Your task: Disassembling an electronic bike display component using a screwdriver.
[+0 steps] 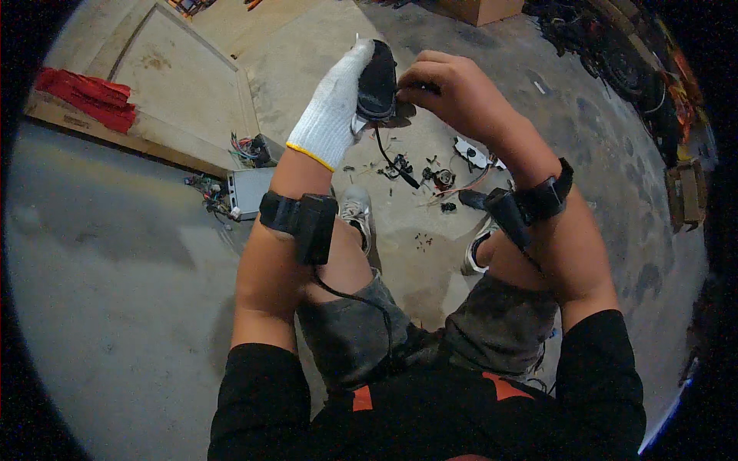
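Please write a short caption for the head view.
Gloved left hand holds a black device while the bare right hand grips its edge.

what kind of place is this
Probably a workshop or garage floor used for taking electronics apart. The bare concrete floor, a grey metal box with loose wires, small parts scattered by the feet, and a heap of cables along the edge suggest it.

Left hand (pixel 332 115): white knit cloth glove, yellow hem. Right hand (pixel 453 92): bare. Part (pixel 377 81) held between them: black plastic, smooth, slight sheen. Floor (pixel 115 253): rough matt concrete, stained. Box (pixel 250 190) on the left: grey metal, matt, coloured plastic-coated wires beside it. Far left: red cloth (pixel 88 96) on a wood board (pixel 123 134). Far: brown cardboard (pixel 480 9). Wrist straps (pixel 296 217): black, matt.
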`<state>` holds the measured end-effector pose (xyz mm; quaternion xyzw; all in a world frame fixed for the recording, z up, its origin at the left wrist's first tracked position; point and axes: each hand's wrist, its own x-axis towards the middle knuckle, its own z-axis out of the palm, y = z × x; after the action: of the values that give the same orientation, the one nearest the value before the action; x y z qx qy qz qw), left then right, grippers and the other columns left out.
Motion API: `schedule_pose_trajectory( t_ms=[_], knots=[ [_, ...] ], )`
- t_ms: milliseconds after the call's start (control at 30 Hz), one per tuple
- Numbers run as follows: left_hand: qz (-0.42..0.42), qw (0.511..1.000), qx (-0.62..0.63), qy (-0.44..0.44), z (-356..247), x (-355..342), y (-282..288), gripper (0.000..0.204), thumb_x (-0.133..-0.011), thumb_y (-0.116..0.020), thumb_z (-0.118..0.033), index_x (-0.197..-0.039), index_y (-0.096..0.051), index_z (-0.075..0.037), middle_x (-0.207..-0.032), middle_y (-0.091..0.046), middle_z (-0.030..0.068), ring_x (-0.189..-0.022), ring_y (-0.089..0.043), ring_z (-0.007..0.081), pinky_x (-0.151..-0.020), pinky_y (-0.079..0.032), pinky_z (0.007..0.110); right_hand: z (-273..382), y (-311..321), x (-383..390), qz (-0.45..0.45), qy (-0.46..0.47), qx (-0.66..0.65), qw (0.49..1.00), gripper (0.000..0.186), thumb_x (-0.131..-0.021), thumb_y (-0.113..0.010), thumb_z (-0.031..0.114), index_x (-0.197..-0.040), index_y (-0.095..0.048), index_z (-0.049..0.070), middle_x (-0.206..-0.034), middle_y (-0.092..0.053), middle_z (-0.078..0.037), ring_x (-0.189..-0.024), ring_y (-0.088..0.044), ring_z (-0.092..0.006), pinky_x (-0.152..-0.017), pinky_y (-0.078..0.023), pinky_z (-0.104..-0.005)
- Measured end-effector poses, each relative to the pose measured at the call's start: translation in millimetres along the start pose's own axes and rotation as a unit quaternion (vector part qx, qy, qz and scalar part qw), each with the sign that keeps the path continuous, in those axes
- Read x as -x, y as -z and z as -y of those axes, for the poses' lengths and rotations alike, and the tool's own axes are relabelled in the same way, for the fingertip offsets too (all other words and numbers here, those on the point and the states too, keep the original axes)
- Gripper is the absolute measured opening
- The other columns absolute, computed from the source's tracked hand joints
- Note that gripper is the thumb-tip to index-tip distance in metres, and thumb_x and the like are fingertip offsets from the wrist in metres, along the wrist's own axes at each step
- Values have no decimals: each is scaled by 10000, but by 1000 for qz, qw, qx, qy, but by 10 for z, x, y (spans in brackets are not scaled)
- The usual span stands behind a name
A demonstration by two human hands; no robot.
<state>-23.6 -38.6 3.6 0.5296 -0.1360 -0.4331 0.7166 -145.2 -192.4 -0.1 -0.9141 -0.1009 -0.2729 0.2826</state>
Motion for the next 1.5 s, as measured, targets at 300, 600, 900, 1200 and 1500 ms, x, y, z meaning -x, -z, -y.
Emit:
schedule_pose_trajectory(
  t_ms=[300,600,900,1200,1500],
  knots=[
    [-3,999,-47,-5,56,-118,68,466,-996,-461,-483,-1124,-605,-59,-1007,-694,151,-767,-699,335,-648,-605,534,29,5,9,46,-18,25,998,149,-844,-671,183,-901,-675,45,-906,-643,-160,-875,-626,-384,-768,-517,-444],
    [-34,998,-33,38,33,-40,6,465,-1002,-443,-468,-1131,-611,-54,-1000,-696,154,-780,-699,323,-696,-602,553,62,34,56,36,2,29,999,137,-854,-647,172,-883,-638,39,-889,-627,-168,-879,-619,-395,-757,-509,-462],
    [47,994,-31,92,-63,154,-36,468,-1005,-416,-435,-1084,-577,-3,-887,-672,206,-696,-688,375,-604,-608,505,167,96,69,59,58,21,996,122,-865,-634,161,-914,-618,51,-914,-628,-157,-840,-620,-398,-722,-509,-463],
    [19,994,-9,106,-83,133,2,493,-995,-419,-464,-1116,-563,-8,-890,-674,216,-714,-686,383,-641,-588,531,59,135,37,-178,-112,-24,977,344,-878,-690,201,-1153,-592,19,-968,-652,-171,-849,-648,-291,-777,-521,-355],
    [-15,991,37,129,-76,74,80,485,-961,-491,-475,-1082,-553,-9,-851,-645,193,-693,-670,373,-662,-584,553,74,456,-11,-357,-229,-154,892,403,-977,-602,250,-1259,-466,-5,-1001,-583,-98,-906,-632,-178,-837,-519,-353]
  ],
)
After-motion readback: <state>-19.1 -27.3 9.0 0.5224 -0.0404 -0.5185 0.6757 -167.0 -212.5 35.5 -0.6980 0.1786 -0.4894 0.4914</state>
